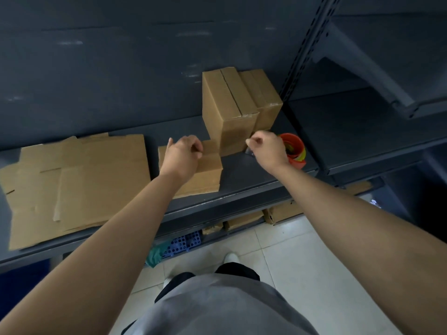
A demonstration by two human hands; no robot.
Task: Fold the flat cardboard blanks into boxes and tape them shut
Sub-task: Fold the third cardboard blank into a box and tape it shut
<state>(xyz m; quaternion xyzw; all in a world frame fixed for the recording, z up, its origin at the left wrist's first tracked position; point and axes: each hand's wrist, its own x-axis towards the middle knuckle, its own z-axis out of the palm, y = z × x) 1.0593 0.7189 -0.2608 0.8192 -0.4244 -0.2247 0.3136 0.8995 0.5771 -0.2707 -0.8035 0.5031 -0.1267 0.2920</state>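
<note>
Currently a person stands at a dark grey metal shelf [242,175], both bare arms reaching forward over it. The left hand [181,153] lies on top of a small stack of flat cardboard blanks [205,175] at the middle of the shelf. Its fingers [197,148] are curled down against the top blank and the thumb sticks out to the left; whether they actually grip the cardboard cannot be told. The right hand [267,148] hangs just beside the bottom right corner of the nearer of 2 folded boxes. Its fingers [252,141] are curled tight, with thumb and forefinger pressed together. A small glossy glint shows just under them, and it is too blurred to tell whether they pinch anything.

The 2 boxes stand upright and touching against the back panel: the front box [227,110] has its flaps closed with a seam down the middle, and the rear box [264,97] is just behind and to the right. A red tape dispenser [294,147] sits on the shelf directly behind the right hand. Well to the left, a large sheet of flattened cardboard [79,180] overhangs the shelf's front edge. Below, more cardboard [244,220] and a blue crate [183,243] sit on a lower level above pale floor tiles [290,250].
</note>
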